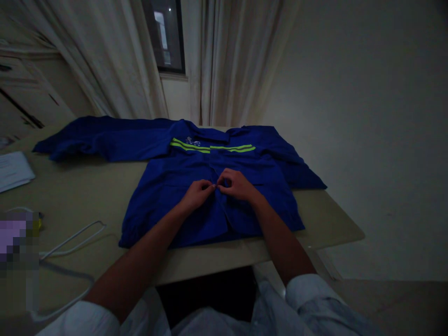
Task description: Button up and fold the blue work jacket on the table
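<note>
A blue work jacket with yellow-green stripes across the chest lies front side up, its sleeves spread to both sides. My left hand pinches the front edge of the jacket near the middle of the opening. Close against it, my right hand pinches the other front edge, thumb and forefinger together. The fingertips of both hands almost meet. Any button between them is too small and dark to make out. Below my hands the two front edges part slightly toward the hem.
The jacket rests on a pale table, whose right corner juts toward the wall. On the left are a white clothes hanger, folded white papers and a blurred-out purple patch. Curtains hang behind the table.
</note>
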